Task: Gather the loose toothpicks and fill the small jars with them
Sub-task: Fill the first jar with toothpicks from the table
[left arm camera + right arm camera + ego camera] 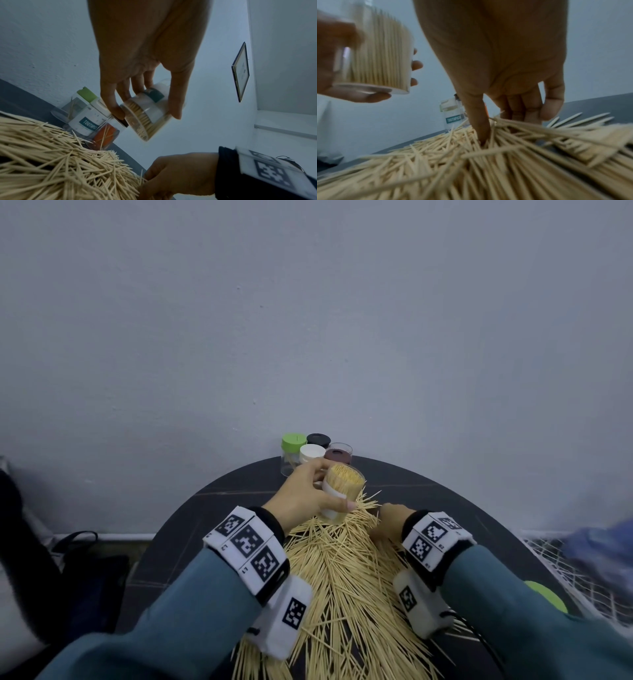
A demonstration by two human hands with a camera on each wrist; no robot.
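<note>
A big pile of loose toothpicks (pixel 342 577) covers the middle of the round dark table (pixel 445 494). My left hand (pixel 337 486) grips a clear jar (pixel 344 481) packed full of toothpicks, lifted and tilted above the pile's far end. The left wrist view shows the jar (pixel 149 121) held between thumb and fingers (pixel 118 112). My right hand (pixel 387 517) is down on the pile's far right. In the right wrist view its thumb (pixel 481 128) digs into the toothpicks (pixel 471 169) and its curled fingers (pixel 527 113) pinch a bunch against it.
Several lidded jars stand at the table's back edge by the wall: green lid (pixel 293 443), black lid (pixel 318 440), white lid (pixel 311 453), brown lid (pixel 337 455). A loose green lid (pixel 544 599) lies at the table's right edge. A dark bag (pixel 78 542) lies below left.
</note>
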